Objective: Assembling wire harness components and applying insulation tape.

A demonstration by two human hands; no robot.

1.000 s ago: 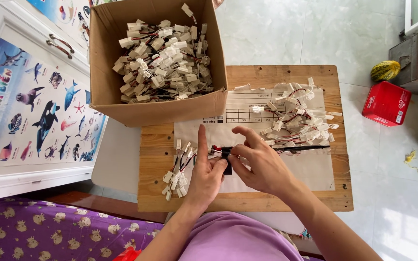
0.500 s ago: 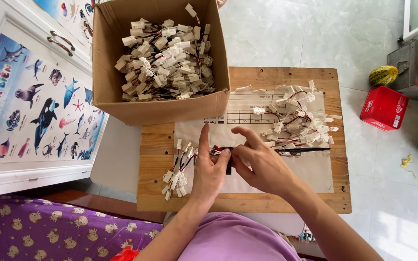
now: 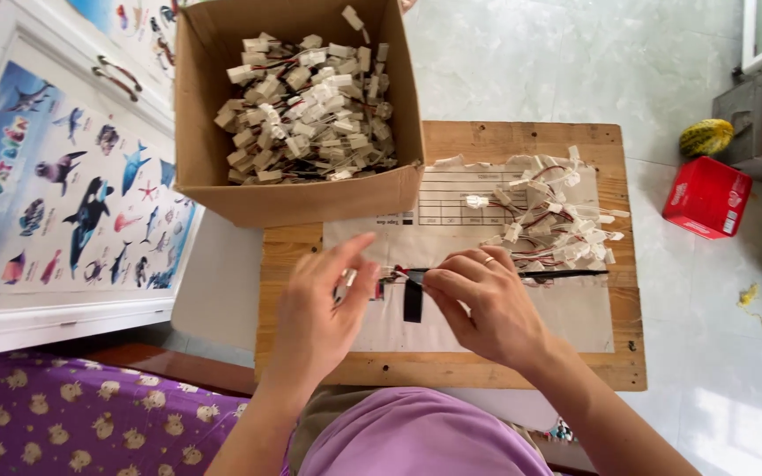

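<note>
- A small wire harness [image 3: 392,280], with red and dark leads and a pale plug at one end, is held over a sheet of paper [image 3: 575,308] on a low wooden table [image 3: 522,139].
- Much of the harness is hidden behind the fingers; how many wires it has cannot be made out.
- A strip of black tape [image 3: 413,298] hangs down from the harness, and a long black strand [image 3: 566,275] runs off to the right across the paper.
- The right hand [image 3: 487,308] is pinched on the harness just beside the tape, thumb and forefinger closed, a ring seen on one finger.
- The left hand [image 3: 324,304] is loosely spread, fingers extended, with its fingertips touching the harness end; whether it is gripped there cannot be told.
- A loose pile of harnesses [image 3: 549,216], white plugs and thin wires, lies on the paper beyond the right hand.
- A cardboard box [image 3: 297,204] filled with more such harnesses stands on the table's far left corner, overhanging the edge.
- A red box [image 3: 707,198] is seen on the tiled floor to the right, with a striped green-yellow gourd [image 3: 705,137] near it.
- A poster of sea animals [image 3: 72,194] is seen to the left.
</note>
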